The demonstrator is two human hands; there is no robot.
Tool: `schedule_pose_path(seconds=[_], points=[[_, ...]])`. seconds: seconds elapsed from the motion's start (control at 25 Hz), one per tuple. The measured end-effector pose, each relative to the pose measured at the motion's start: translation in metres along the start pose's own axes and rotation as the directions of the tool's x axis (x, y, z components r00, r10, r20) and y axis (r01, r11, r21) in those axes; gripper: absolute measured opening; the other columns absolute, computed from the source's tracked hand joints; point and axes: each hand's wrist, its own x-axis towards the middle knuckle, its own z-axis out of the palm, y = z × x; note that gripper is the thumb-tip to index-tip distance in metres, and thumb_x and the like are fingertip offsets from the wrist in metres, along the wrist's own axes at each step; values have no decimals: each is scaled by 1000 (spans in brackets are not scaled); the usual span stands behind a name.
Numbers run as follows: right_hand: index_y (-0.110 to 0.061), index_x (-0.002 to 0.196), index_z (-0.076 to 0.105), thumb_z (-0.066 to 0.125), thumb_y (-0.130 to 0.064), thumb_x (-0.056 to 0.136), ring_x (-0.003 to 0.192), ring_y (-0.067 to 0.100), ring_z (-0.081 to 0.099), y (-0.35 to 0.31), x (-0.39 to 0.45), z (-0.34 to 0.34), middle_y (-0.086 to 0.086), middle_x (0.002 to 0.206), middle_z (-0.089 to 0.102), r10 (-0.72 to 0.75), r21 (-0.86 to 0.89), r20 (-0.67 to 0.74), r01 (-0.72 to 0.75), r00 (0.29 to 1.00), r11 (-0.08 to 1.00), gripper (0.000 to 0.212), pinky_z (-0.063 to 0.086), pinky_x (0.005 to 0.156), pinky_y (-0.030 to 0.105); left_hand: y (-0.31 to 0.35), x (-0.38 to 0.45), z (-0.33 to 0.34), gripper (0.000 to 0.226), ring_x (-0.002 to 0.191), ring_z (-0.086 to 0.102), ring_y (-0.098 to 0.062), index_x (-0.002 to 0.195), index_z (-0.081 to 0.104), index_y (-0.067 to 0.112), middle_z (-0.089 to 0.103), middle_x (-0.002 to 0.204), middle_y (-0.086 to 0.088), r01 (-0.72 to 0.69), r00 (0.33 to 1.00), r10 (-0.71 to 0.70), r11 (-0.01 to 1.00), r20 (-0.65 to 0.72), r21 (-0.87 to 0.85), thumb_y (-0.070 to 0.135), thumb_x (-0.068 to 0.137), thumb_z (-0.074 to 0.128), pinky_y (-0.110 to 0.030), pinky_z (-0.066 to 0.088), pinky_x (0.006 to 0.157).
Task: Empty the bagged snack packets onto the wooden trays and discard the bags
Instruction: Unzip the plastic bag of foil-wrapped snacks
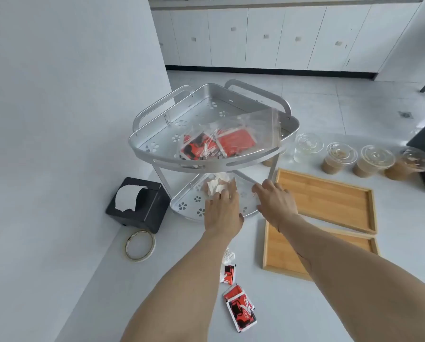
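Note:
A clear plastic bag [243,134] with red snack packets inside lies on the top shelf of a silver corner rack [157,156]. On the rack's lower shelf sits a crumpled white bundle [216,185]. My left hand [221,211] reaches into that lower shelf, fingers stretched out and fingertips touching the bundle. Beside it, my right hand [275,203] hovers at the shelf's front edge with fingers apart and holds nothing. Two wooden trays lie to the right, the far one [330,201] and the near one [278,257] partly under my right forearm. Both are bare.
Loose red packets [241,309] and a white scrap lie on the counter between my forearms. A black tissue box [142,208] and a tape ring [140,245] sit left of the rack. Several lidded plastic cups [340,159] stand behind the trays. A wall runs along the left.

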Motion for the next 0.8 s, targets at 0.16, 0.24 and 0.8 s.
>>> schedule_pose_path(seconds=[0.16,0.24,0.8], points=[[-22,119,56,58,-18,91,105,27,54,1,0,6,4,115,53,56,37,-57,-54,997,998,28,44,74,34,-4,4,0,36,114,54,-29,129,48,13,59,120,-7,-27,998,26,1000,-65,-15,25,95,52,-42,43,90],[-20,111,61,57,-17,92,103,29,53,1,-1,6,5,112,55,80,64,-95,-74,992,995,20,44,72,35,-8,0,-1,31,113,55,-28,125,50,13,60,118,-6,-31,997,27,998,-77,-49,24,95,50,-42,43,90],[-18,91,57,56,-18,93,83,25,58,-7,-65,-40,-3,80,70,-15,136,-354,67,935,989,3,38,66,34,-22,-43,-46,15,104,55,-25,108,51,14,58,111,-2,-17,977,-19,986,-211,-165,20,100,40,-37,39,84]])
